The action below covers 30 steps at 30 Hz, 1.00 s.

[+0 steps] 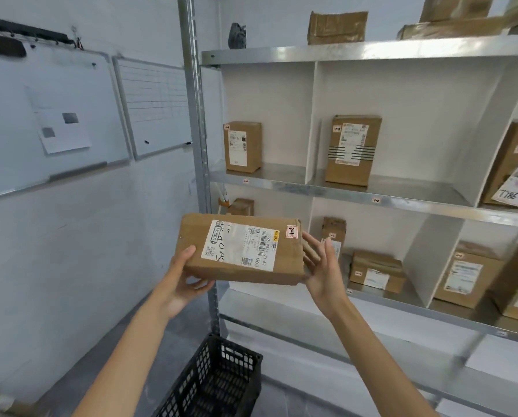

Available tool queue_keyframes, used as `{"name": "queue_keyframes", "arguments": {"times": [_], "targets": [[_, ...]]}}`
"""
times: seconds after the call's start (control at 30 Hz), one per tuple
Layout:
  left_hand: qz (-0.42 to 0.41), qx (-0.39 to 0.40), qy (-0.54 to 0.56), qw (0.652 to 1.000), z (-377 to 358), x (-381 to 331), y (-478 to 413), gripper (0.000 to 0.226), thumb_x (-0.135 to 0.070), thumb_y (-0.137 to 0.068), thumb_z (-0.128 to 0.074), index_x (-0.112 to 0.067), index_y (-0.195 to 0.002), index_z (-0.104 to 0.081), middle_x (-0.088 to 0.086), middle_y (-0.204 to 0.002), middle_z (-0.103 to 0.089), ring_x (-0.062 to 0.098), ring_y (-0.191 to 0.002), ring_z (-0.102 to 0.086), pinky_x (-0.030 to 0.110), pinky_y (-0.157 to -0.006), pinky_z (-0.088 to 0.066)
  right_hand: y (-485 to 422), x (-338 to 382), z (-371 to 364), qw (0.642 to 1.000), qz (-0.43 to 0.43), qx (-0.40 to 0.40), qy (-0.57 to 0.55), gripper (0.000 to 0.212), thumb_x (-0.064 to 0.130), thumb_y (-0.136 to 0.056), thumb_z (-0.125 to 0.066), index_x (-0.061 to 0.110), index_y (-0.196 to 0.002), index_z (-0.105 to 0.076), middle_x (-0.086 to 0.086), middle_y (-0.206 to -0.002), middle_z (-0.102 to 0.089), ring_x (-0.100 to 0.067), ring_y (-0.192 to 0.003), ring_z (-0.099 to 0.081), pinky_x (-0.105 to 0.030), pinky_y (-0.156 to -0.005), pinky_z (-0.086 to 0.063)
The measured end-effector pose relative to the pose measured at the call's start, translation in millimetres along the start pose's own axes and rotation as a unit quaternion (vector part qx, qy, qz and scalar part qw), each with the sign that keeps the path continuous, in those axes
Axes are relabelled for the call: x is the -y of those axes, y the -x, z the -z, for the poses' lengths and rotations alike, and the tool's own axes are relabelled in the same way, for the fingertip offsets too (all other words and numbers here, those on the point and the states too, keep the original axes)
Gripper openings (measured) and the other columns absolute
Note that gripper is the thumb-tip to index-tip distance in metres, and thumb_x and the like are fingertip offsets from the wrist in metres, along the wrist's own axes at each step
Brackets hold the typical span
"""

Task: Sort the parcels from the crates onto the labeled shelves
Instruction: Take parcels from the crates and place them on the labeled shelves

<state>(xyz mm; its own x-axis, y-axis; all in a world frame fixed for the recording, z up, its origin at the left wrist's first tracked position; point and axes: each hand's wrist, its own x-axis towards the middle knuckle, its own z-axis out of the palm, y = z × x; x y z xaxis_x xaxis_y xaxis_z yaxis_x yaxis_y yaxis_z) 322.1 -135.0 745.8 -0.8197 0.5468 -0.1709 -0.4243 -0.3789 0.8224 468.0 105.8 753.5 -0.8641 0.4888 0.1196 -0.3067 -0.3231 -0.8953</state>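
Observation:
A brown cardboard parcel (239,248) with a white shipping label and a red-edged sticker marked "1-2" is held up in front of the metal shelf unit (357,51). My left hand (182,275) grips its left end, thumb on top and fingers curled underneath. My right hand (320,266) supports the right end with straight fingers pressed against it. The upper shelf has a compartment tagged "1-2" (376,200) that holds one upright parcel (354,150). A black plastic crate (218,383) stands on the floor below my arms; what lies inside it is hard to make out.
Other compartments hold parcels: one at upper left (242,146), one at far right (516,167), several on the lower shelf (375,270). More boxes sit on the top shelf (337,27). Two whiteboards (53,115) hang on the left wall. A shelf upright (196,115) stands just behind the parcel.

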Motion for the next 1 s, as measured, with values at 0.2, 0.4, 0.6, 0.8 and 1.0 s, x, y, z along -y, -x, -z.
{"name": "queue_keyframes", "arguments": {"times": [0.2, 0.4, 0.6, 0.8, 1.0], "targets": [[0.057, 0.015, 0.009, 0.998, -29.6, 30.1, -13.2, 0.058, -0.045, -0.076, -0.067, -0.017, -0.123, -0.048, 0.014, -0.120, -0.055, 0.031, -0.108, -0.054, 0.047, -0.090, -0.048, -5.9, 0.3, 21.5, 0.986, -0.009, 0.030, 0.164, 0.070, 0.076, -0.076, -0.048, 0.056, -0.139, -0.026, 0.015, -0.147, -0.039, -0.011, -0.133, -0.039, -0.050, -0.111, -0.033], [0.102, 0.176, -0.102, 0.974, -27.9, 39.6, -22.0, 0.082, -0.043, -0.045, -0.090, -0.033, -0.121, -0.059, 0.006, -0.128, -0.060, 0.028, -0.120, -0.050, 0.072, -0.098, -0.029, -20.9, 43.5, 67.0, 0.974, 0.010, 0.098, 0.204, 0.073, 0.069, -0.070, -0.054, 0.054, -0.138, -0.032, 0.012, -0.144, -0.044, -0.018, -0.131, -0.044, -0.051, -0.104, -0.040], [0.136, 0.249, -0.119, 0.951, -43.6, 51.2, -27.0, 0.099, -0.044, -0.052, -0.089, -0.025, -0.137, -0.042, 0.011, -0.137, -0.053, 0.031, -0.126, -0.049, 0.056, -0.095, -0.045, -31.8, 71.1, 93.3, 0.966, -0.019, 0.135, 0.219, 0.080, 0.073, -0.073, -0.052, 0.040, -0.144, -0.032, 0.005, -0.142, -0.049, -0.022, -0.131, -0.046, -0.046, -0.103, -0.042], [0.095, 0.201, -0.061, 0.973, -66.9, 77.1, -43.5, 0.104, -0.043, -0.053, -0.089, -0.028, -0.140, -0.035, 0.012, -0.139, -0.049, 0.033, -0.125, -0.050, 0.058, -0.090, -0.047, -42.8, 48.7, 99.9, 0.991, -0.037, 0.002, 0.131, 0.088, 0.092, -0.061, -0.043, 0.050, -0.138, -0.035, 0.007, -0.149, -0.037, -0.018, -0.141, -0.028, -0.060, -0.109, -0.030], [0.095, 0.207, -0.082, 0.970, -78.9, 106.8, -49.1, 0.095, -0.045, -0.061, -0.084, -0.034, -0.140, -0.033, 0.011, -0.142, -0.044, 0.033, -0.125, -0.050, 0.061, -0.091, -0.046, -42.9, 33.8, 107.1, 0.994, -0.006, -0.039, 0.099, 0.093, 0.072, -0.058, -0.067, 0.040, -0.137, -0.029, 0.000, -0.136, -0.051, -0.019, -0.127, -0.047, -0.056, -0.104, -0.040]]}}
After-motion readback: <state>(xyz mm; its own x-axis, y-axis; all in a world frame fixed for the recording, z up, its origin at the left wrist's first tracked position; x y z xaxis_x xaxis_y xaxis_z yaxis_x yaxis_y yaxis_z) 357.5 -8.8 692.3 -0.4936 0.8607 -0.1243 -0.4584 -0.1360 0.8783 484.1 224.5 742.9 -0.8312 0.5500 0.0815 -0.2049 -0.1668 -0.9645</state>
